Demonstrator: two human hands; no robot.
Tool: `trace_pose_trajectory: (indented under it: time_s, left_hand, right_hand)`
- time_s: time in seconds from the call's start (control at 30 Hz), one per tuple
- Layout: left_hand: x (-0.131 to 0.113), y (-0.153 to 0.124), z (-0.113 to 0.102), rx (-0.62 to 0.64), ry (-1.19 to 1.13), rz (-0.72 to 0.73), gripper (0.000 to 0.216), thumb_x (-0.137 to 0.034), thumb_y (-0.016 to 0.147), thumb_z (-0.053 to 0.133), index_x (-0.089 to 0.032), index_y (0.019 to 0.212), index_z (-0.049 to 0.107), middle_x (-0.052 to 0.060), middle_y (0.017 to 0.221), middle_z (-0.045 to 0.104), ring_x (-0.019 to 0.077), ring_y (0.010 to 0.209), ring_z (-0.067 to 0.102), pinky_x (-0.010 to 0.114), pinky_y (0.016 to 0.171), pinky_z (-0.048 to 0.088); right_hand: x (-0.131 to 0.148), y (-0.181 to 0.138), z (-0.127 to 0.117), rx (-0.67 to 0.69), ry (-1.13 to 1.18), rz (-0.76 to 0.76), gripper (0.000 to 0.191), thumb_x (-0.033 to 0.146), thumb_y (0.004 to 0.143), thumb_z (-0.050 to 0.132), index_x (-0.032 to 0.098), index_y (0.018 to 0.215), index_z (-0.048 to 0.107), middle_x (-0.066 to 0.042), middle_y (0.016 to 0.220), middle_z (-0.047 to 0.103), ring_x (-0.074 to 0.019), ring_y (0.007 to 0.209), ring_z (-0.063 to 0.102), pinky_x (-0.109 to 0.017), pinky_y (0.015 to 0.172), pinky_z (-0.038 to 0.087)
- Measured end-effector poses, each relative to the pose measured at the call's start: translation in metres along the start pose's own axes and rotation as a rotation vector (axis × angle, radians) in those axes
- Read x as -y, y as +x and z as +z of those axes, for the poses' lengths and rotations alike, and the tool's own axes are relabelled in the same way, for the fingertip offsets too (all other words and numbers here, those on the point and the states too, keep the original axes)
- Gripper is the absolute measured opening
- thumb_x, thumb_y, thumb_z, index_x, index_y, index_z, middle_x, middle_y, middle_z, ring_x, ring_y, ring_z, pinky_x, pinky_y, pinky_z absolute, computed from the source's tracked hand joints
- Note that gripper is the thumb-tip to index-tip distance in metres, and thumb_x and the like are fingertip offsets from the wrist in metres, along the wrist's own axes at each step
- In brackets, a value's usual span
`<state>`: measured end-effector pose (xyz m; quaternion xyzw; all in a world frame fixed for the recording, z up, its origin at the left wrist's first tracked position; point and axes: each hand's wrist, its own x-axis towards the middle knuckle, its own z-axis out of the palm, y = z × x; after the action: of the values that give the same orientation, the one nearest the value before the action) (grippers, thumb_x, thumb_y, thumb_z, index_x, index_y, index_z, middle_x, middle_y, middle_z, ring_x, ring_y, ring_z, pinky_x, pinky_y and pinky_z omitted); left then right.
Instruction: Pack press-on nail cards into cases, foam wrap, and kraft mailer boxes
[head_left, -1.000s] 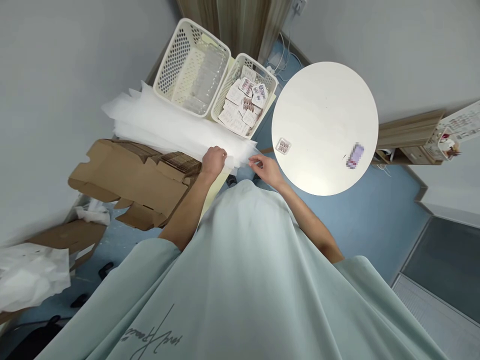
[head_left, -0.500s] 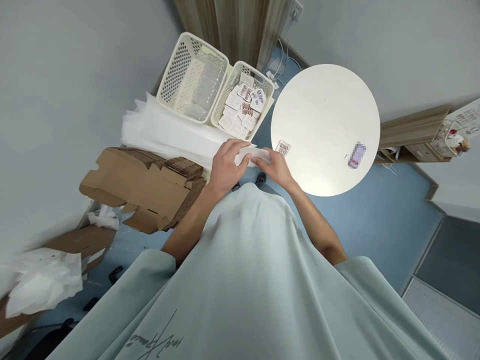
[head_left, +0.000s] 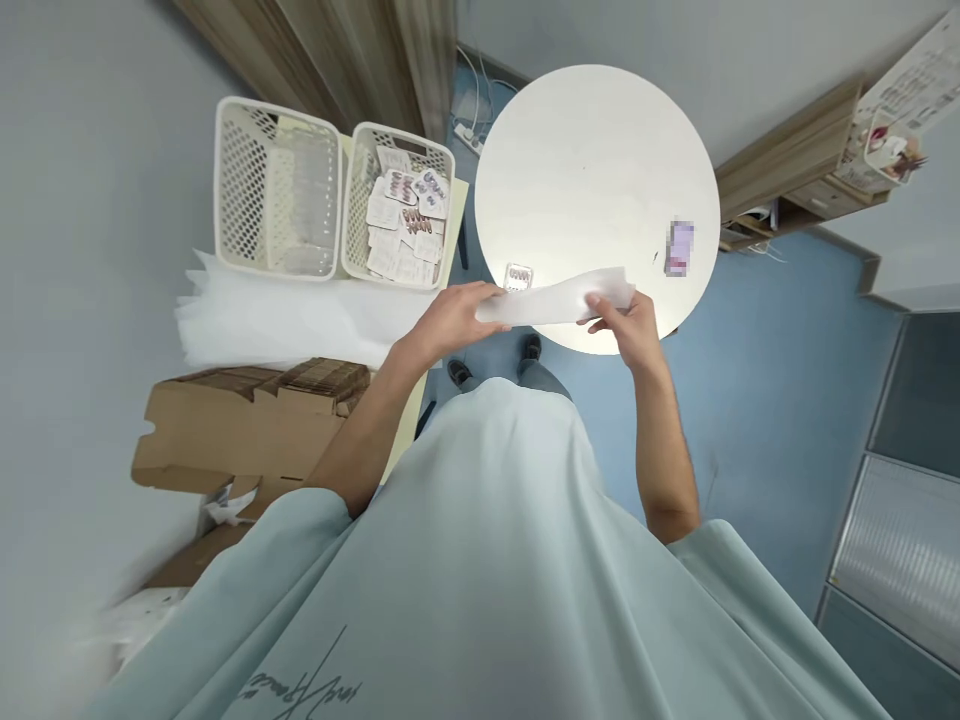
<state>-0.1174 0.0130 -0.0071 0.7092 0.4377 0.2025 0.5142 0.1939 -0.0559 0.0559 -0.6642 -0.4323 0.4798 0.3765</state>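
Both hands — left hand (head_left: pixel 450 320), right hand (head_left: pixel 630 325) — grip a white, perhaps foam, sheet (head_left: pixel 555 298).

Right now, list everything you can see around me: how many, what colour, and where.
sheet: one, white, held between both hands over the table's near edge
table: one, white, round, ahead
packet: one, pale, on the table's near edge
purple thing: one, blurred, on the table's right side
left basket: one, cream, left of the table, clear contents
right basket: one, cream, beside the left basket
packets: many, pale, in the right basket
sheet stack: one, white, in front of the baskets
cardboard: flattened stack, brown, near left
shelf: one, wooden, far right
shoes: two, dark, on the blue floor
left hand: bare, grips the sheet's left end
right hand: bare, grips its right end
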Motion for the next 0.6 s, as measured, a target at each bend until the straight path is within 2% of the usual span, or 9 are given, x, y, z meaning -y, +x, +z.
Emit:
trace_pose_trajectory:
  time_s: [0.13, 0.23, 0.33, 0.47, 0.6]
  left_hand:
    - [-0.024, 0.035, 0.02, -0.002, 0.004, 0.002, 0.029, -0.05, 0.093, 0.085, -0.025, 0.108, 0.085, 0.006, 0.111, 0.085, 0.0363, 0.111, 0.077, 0.048, 0.106, 0.06]
    - [-0.04, 0.068, 0.041, -0.033, -0.049, 0.003, 0.032, -0.055, 0.097, 0.08, -0.023, 0.102, 0.083, 0.006, 0.11, 0.086, 0.0334, 0.11, 0.077, 0.046, 0.106, 0.061]
    - [-0.054, 0.104, 0.066, -0.057, -0.143, -0.029, 0.038, -0.058, 0.095, 0.083, -0.021, 0.102, 0.083, 0.008, 0.109, 0.085, 0.0321, 0.111, 0.078, 0.045, 0.106, 0.062]
    - [-0.069, 0.148, 0.1, -0.093, -0.29, -0.115, 0.05, -0.067, 0.092, 0.086, -0.018, 0.106, 0.082, 0.009, 0.105, 0.084, 0.0316, 0.107, 0.078, 0.042, 0.096, 0.064]
    - [-0.083, 0.183, 0.131, -0.104, -0.358, -0.155, 0.057, -0.073, 0.09, 0.085, -0.018, 0.105, 0.082, 0.009, 0.103, 0.083, 0.0299, 0.103, 0.077, 0.04, 0.092, 0.063]
  right_hand:
    - [-0.018, 0.03, -0.047, -0.094, 0.059, -0.007, 0.06, 0.077, 0.091, 0.087, 0.025, 0.118, 0.076, -0.006, 0.103, 0.081, -0.0234, 0.087, 0.086, -0.031, 0.067, 0.071]
    - [-0.027, 0.054, -0.078, -0.109, 0.093, -0.027, 0.065, 0.085, 0.095, 0.076, 0.03, 0.128, 0.074, -0.006, 0.112, 0.08, -0.0243, 0.101, 0.087, -0.029, 0.071, 0.071]
    - [-0.033, 0.07, -0.104, -0.08, 0.111, -0.029, 0.068, 0.088, 0.098, 0.069, 0.035, 0.142, 0.07, -0.007, 0.132, 0.08, -0.0266, 0.122, 0.083, -0.033, 0.085, 0.072]
    - [-0.048, 0.087, -0.123, 0.035, 0.15, 0.008, 0.074, 0.083, 0.097, 0.075, 0.034, 0.151, 0.067, -0.012, 0.151, 0.076, -0.0299, 0.139, 0.075, -0.044, 0.105, 0.069]
    - [-0.068, 0.105, -0.123, 0.23, 0.279, 0.043, 0.079, 0.079, 0.084, 0.089, 0.029, 0.144, 0.072, -0.012, 0.148, 0.079, -0.0314, 0.14, 0.073, -0.046, 0.111, 0.066]
